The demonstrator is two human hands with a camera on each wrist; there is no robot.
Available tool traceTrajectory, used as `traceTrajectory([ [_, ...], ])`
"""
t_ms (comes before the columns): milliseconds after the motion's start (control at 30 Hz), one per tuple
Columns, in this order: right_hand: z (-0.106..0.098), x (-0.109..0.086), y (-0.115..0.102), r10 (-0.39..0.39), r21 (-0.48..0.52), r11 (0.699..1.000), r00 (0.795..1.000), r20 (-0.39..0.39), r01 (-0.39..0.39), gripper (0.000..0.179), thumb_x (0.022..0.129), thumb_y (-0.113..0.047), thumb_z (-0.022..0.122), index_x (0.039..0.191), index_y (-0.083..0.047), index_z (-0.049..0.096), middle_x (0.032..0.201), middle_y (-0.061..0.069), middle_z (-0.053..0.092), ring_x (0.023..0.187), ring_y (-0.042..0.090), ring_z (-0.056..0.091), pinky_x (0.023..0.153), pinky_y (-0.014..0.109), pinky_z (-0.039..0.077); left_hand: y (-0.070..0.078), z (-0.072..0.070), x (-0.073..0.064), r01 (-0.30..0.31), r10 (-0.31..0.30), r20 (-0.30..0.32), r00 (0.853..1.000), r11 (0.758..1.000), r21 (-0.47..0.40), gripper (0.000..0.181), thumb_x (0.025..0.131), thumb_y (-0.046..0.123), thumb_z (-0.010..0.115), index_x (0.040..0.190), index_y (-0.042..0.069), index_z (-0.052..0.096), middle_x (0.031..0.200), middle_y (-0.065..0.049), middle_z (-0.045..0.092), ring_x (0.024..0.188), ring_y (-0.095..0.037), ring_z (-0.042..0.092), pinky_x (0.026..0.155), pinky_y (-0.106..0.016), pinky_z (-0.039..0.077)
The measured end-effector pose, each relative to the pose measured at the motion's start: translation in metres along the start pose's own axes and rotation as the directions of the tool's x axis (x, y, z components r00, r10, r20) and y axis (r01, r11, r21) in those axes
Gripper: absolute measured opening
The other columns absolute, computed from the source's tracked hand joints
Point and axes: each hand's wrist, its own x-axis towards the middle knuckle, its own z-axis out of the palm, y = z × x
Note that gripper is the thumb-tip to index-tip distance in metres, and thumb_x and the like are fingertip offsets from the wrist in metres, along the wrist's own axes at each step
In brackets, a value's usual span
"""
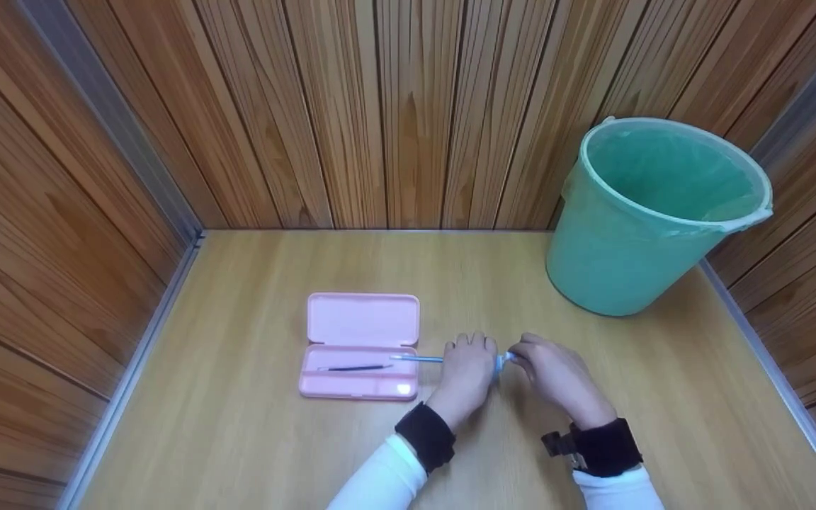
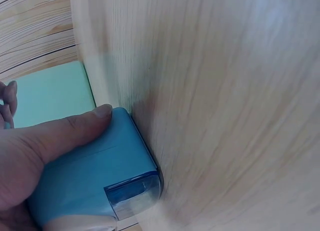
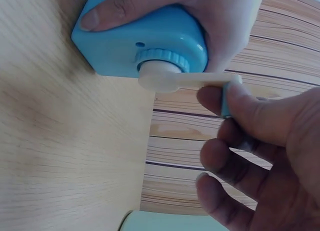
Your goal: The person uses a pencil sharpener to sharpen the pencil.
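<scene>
My left hand (image 1: 468, 365) grips a blue crank pencil sharpener (image 3: 115, 53) on the tabletop, thumb along one side of its body. A clear shavings drawer (image 2: 137, 195) shows at its lower end in the left wrist view. From the sharpener's left side a light blue pencil (image 1: 422, 359) sticks out, its far end over the pink pencil case (image 1: 363, 319). With thumb and index finger, my right hand (image 1: 557, 372) pinches the blue knob (image 3: 226, 100) of the white crank (image 3: 200, 80); the other fingers are bent beside it.
The pencil case lies with its lid back, left of my hands. Inside are a dark, thin pencil (image 1: 358, 367) and a small white block (image 1: 404, 389). A green bucket (image 1: 613, 262) with a clear liner stands at the back right. Wood-panelled walls (image 1: 408, 120) bound the table (image 1: 238, 439).
</scene>
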Motion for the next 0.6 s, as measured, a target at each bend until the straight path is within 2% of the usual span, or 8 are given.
traceTrajectory([
  [300, 0.011, 0.019, 0.011, 0.039, 0.026, 0.999, 0.999, -0.035, -0.038, 0.014, 0.1, -0.007, 0.065, 0.105, 0.0, 0.076, 0.09, 0.004, 0.064, 0.079, 0.024, 0.066, 0.069, 0.041, 0.056, -0.001, 0.0, 0.001, -0.009, 0.009, -0.001, 1.0, 1.0, 0.002, 0.029, 0.089, 0.023, 0.076, 0.115, 0.015, 0.065, 0.106, -0.001, 0.066, 0.094, -0.021, 0.062, 0.075, -0.033, 0.05],
  [433, 0.018, 0.027, 0.017, 0.085, 0.044, 0.995, 0.996, -0.016, -0.084, 0.016, 0.1, -0.007, 0.064, 0.108, 0.001, 0.076, 0.091, 0.005, 0.064, 0.08, 0.025, 0.066, 0.071, 0.042, 0.056, 0.0, 0.0, 0.001, -0.014, 0.014, 0.01, 1.0, 1.0, 0.004, 0.028, 0.092, 0.023, 0.073, 0.117, 0.015, 0.065, 0.108, -0.002, 0.066, 0.095, -0.021, 0.061, 0.076, -0.033, 0.05],
  [600, 0.022, 0.034, 0.02, 0.114, 0.068, 0.991, 0.993, 0.015, -0.115, 0.018, 0.101, -0.007, 0.064, 0.111, 0.001, 0.076, 0.093, 0.007, 0.066, 0.084, 0.027, 0.067, 0.075, 0.044, 0.057, -0.002, 0.0, 0.0, -0.018, 0.018, -0.008, 1.0, 1.0, 0.011, 0.029, 0.09, 0.022, 0.074, 0.116, 0.016, 0.065, 0.107, -0.001, 0.066, 0.095, -0.021, 0.061, 0.074, -0.032, 0.05],
])
